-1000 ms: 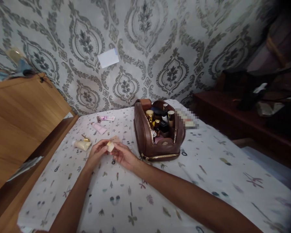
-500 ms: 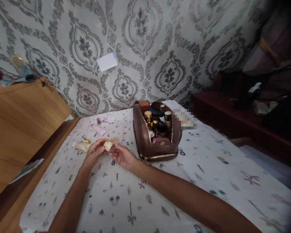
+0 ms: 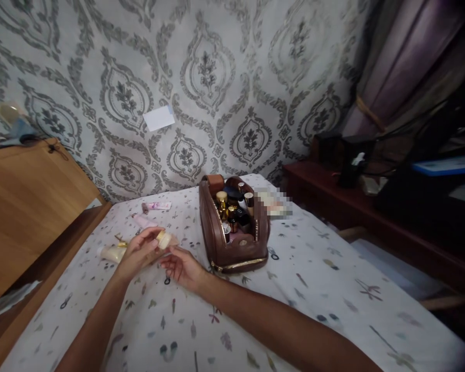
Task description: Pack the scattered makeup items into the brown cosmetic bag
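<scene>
A small cream-coloured jar (image 3: 165, 240) is gripped by the fingers of my left hand (image 3: 141, 251). Close against its right side is my right hand (image 3: 186, 268), fingertips near the jar and the other fingers loosely curled; whether it grips the jar is unclear. Right of both hands stands an unzipped brown bag (image 3: 232, 253) filled with bottles and jars with gold and black caps. Behind and left of my hands lie a pink tube (image 3: 144, 221), a white and pink tube (image 3: 158, 206), a cream tube (image 3: 112, 253) and a small gold item (image 3: 122, 243).
A patterned white sheet (image 3: 194, 325) covers the surface. A wooden panel (image 3: 34, 196) borders it at left, a dark red table (image 3: 333, 201) at right. Patterned wallpaper (image 3: 213, 139) with a white card (image 3: 158, 118) is behind. A blurred-out item (image 3: 273, 204) lies right of the bag.
The view has shifted right and tilted up slightly, so the bag and tubes appear lower and further left. My left hand still holds the jar, which has turned a little.
</scene>
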### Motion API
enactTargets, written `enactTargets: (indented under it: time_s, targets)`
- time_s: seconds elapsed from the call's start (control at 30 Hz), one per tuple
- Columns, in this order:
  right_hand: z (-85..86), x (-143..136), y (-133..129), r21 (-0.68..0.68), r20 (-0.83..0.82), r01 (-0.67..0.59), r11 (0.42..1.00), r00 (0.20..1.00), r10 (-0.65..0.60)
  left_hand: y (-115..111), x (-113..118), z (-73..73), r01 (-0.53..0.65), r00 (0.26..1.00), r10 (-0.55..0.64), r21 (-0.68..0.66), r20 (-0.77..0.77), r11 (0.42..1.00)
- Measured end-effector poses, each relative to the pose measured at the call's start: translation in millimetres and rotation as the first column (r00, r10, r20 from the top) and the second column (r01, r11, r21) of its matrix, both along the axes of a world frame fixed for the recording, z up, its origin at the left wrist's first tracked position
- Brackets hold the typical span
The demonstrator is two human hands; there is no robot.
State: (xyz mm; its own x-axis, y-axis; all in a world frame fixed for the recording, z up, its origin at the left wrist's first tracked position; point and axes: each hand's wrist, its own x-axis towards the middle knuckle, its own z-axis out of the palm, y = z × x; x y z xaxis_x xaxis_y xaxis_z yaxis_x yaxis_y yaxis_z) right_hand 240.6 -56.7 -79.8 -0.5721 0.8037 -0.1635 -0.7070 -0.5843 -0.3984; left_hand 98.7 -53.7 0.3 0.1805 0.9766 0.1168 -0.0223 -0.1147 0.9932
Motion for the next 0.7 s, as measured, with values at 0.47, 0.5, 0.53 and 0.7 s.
enactTargets:
  time_s: [0.47, 0.5, 0.53, 0.7]
  targets:
    - [4.6, 2.2, -1.5, 0.009, 0.035, -0.007, 1.0, 0.999, 0.007, 30.8, 49.7, 43.8, 0.069, 0.989, -0.034, 0.242, -0.145, 0.968]
    - [4.3, 2.1, -1.1, 0.008, 0.036, -0.009, 1.0, 0.999, 0.009, 33.9, 54.5, 48.5, 0.088, 0.988, -0.054, 0.25, -0.142, 0.964]
    - [3.9, 1.9, -0.7, 0.004, 0.036, -0.011, 1.0, 0.999, 0.011, 36.9, 59.5, 53.1, 0.108, 0.988, -0.074, 0.257, -0.138, 0.96]
    - [2.0, 0.8, 0.7, -0.004, 0.042, -0.02, 1.0, 0.999, 0.02, 53.0, 85.2, 75.6, 0.186, 0.977, -0.142, 0.315, -0.156, 0.931]
